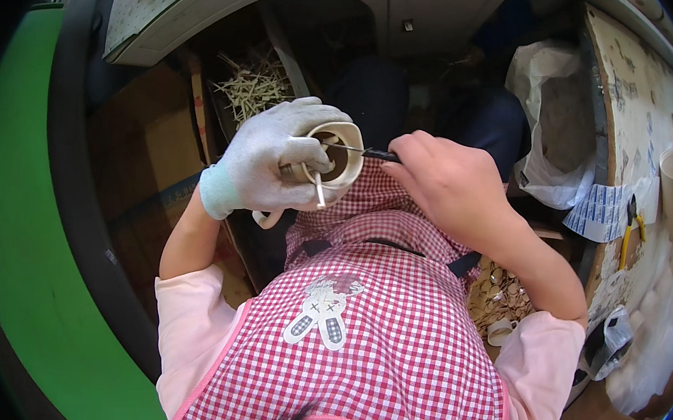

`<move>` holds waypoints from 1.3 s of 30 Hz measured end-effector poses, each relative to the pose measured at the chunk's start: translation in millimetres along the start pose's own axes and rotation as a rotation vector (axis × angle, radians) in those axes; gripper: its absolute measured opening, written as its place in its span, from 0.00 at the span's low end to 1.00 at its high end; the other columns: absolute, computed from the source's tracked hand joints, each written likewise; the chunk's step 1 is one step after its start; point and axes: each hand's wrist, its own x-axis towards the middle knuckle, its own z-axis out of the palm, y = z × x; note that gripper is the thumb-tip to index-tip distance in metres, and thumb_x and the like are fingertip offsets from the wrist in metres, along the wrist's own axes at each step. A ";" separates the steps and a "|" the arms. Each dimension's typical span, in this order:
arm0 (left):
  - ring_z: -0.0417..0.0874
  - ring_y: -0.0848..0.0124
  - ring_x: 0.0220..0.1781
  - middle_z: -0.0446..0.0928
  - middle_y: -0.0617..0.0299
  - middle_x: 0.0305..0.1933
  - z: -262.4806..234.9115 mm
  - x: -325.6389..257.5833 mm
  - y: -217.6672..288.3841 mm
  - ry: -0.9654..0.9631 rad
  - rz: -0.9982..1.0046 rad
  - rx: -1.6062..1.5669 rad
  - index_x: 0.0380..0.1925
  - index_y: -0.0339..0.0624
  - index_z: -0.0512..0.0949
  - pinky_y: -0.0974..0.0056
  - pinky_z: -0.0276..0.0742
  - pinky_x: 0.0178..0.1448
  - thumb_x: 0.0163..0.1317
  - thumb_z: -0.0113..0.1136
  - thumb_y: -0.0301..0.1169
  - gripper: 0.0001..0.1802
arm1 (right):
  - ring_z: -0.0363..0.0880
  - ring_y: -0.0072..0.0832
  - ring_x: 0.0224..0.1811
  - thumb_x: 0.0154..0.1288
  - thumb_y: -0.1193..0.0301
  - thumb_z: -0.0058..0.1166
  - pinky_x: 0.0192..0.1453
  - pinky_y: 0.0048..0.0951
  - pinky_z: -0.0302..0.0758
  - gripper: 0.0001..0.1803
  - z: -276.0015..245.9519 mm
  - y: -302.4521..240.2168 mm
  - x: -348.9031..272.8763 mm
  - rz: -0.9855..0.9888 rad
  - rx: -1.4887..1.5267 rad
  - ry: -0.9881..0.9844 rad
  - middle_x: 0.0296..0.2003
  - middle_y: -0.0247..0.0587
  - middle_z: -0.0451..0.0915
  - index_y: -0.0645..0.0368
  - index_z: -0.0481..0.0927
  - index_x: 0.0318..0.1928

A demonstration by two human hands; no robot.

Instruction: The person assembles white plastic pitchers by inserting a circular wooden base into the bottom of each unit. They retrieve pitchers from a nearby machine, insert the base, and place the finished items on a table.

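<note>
Head view. Item: cream cup-shaped piece (357, 164), above the lap, mouth tilted up, seemingly so that the blade can reach inside. Left hand (273, 160): gloved, probably as a guard against that blade; fingers clamped around the piece's outer wall, one tip at the mouth beside a pale strip (320, 193). Right hand (454, 188): bare, perhaps for finer control; fingers closed on a black-handled tool (379, 155), apart from the piece, the thin blade crossing its rim.
</note>
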 end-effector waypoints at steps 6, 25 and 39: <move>0.86 0.48 0.54 0.84 0.45 0.54 27.2 -3.3 3.8 0.013 -0.003 0.129 0.29 0.43 0.82 0.49 0.82 0.59 0.39 0.83 0.39 0.21 | 0.82 0.33 0.27 0.71 0.64 0.60 0.28 0.33 0.78 0.11 37.4 -6.3 -1.5 0.113 -0.251 -0.026 0.24 0.40 0.79 0.59 0.78 0.36; 0.83 0.47 0.64 0.83 0.49 0.60 68.8 -75.4 17.6 0.195 -0.037 0.443 0.33 0.51 0.78 0.42 0.75 0.71 0.44 0.84 0.40 0.22 | 0.67 0.18 0.10 0.85 0.56 0.36 0.17 0.24 0.71 0.25 16.6 -17.9 -10.3 0.912 1.037 -0.840 0.14 0.28 0.70 0.62 0.77 0.37; 0.81 0.51 0.67 0.81 0.47 0.62 60.5 -64.8 22.1 0.201 0.065 0.414 0.27 0.43 0.79 0.43 0.74 0.74 0.42 0.76 0.40 0.18 | 0.58 0.13 0.11 0.88 0.53 0.32 0.15 0.16 0.59 0.22 54.3 -4.0 24.0 0.957 1.523 -1.304 0.15 0.25 0.64 0.54 0.69 0.38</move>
